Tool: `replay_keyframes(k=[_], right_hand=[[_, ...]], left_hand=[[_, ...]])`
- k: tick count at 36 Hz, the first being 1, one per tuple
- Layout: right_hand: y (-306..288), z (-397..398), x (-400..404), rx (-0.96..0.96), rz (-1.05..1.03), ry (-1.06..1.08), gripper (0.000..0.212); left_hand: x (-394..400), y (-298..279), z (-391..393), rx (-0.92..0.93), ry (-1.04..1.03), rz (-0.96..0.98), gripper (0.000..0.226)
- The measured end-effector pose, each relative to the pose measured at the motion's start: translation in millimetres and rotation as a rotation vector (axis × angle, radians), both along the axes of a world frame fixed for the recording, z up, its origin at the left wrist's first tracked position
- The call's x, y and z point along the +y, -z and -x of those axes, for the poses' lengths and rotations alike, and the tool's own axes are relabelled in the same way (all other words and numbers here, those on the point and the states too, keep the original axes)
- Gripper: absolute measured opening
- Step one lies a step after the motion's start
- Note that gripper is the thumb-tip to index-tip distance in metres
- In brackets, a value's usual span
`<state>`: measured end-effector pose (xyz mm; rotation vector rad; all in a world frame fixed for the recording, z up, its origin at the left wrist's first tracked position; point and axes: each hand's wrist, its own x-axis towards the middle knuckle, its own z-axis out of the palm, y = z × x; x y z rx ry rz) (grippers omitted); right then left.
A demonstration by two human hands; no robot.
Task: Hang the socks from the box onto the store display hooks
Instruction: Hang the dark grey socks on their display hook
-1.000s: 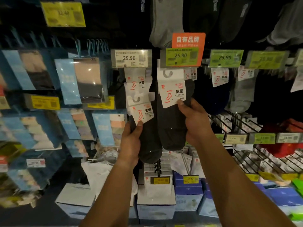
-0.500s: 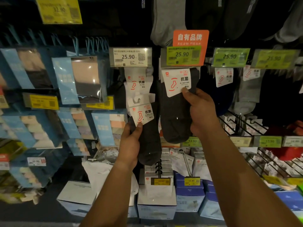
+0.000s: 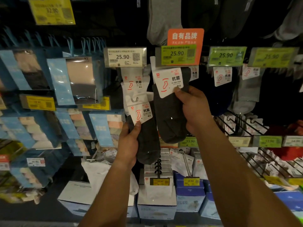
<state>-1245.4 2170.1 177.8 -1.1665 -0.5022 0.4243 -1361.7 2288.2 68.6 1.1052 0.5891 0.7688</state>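
My right hand (image 3: 195, 110) grips a dark grey sock pack (image 3: 170, 118) by its right side, thumb on the white label card (image 3: 167, 82). The card's top is tucked up behind the green 25.90 price tag (image 3: 177, 54), where the hook is hidden. My left hand (image 3: 129, 141) holds a second dark grey sock pack (image 3: 147, 138) lower and to the left, thumb on its white card (image 3: 141, 112). That card's hanger hole is free below the packs hanging under the white 25.90 tag (image 3: 125, 57).
Blue boxed packs (image 3: 77, 79) hang at left. Grey and navy socks (image 3: 246, 92) hang at right under more green tags. Wire hooks (image 3: 242, 122) with white cards stick out at lower right. White and blue boxes (image 3: 157, 203) stand on the bottom shelf.
My right hand has raised its sock pack, so the card's hanger top now sits behind the green price tag. My left hand and its pack stay about where they were.
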Motion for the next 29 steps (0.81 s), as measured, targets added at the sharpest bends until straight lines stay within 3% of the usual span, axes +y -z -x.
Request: replay_keyframes(k=[13,21,29], right_hand=[[1,-4,-11,0.046,0.005,0.05,0.014],[-5,-34,22,0.065,0.171,0.1,0.012],[-1,-60,50,0.005,0.326,0.155,0.034]], left_hand=[[-2,-2,1,-0.026,-0.012,-0.004,0.027],[-2,-2,1,-0.023,-0.022,-0.014,0.024],[-1,0,5,0.01,-0.038,-0.026,0.027]])
